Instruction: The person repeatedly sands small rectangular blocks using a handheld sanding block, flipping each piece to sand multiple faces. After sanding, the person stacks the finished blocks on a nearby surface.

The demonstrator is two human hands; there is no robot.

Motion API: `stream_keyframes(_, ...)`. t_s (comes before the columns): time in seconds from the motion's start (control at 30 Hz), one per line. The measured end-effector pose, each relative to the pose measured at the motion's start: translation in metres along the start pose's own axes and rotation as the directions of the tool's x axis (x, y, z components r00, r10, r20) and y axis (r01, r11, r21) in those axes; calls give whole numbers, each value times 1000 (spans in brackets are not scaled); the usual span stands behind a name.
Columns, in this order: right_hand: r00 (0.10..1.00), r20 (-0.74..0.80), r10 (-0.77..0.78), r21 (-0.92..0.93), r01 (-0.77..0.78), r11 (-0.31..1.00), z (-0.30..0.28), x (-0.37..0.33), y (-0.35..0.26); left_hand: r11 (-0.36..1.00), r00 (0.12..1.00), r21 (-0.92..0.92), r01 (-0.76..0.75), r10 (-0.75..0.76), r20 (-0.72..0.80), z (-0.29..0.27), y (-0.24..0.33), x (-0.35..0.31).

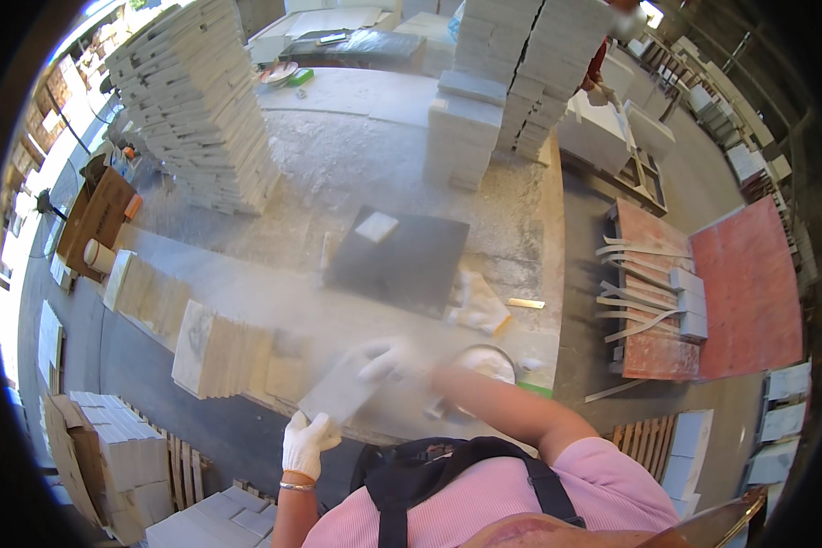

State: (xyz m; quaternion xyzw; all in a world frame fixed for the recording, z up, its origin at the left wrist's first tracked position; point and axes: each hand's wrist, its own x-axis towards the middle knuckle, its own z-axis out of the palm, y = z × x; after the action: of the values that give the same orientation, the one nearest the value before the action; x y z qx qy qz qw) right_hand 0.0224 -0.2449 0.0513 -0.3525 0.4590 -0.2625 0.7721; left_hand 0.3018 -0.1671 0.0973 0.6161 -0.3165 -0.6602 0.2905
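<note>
Slab (340,391), flat, rect., btwn gloved hands (307,445)

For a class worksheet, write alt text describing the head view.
A gloved left hand holds a pale tile by one corner at a dusty worktable; the blurred, gloved right hand is at its far end. Tall tile stacks stand beyond.

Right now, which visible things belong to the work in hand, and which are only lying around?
Seemingly in use:
pale slab
gloved left hand, at its near edge
gloved right hand, blurred, over it

Probably just lying around:
cardboard box
yellowish strip
red panel
</note>
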Motion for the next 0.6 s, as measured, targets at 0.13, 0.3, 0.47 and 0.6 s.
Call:
stream_keyframes(0.13, 992, 30, -119, 82, 116, 990, -20, -25, -62, 999, 998, 25, -33, 31, 63, 22, 67, 29)
stream_keyframes(0.3, 930, -178, -323, 207, 356, 911, -57, -72, -147, 912, 904, 171, -374, 317, 285, 79, 181, 93)
stream_keyframes(0.47, 734, -394, -553, 21, 609, 793, -126, -89, -236, 787, 716, 145, -599, 447, 536, 171, 305, 184)
stream_keyframes(0.6, 537, -639, -550, -264, 519, 813, -193, -79, -285, 738, 728, 263, -622, 420, 542, 259, 375, 246)
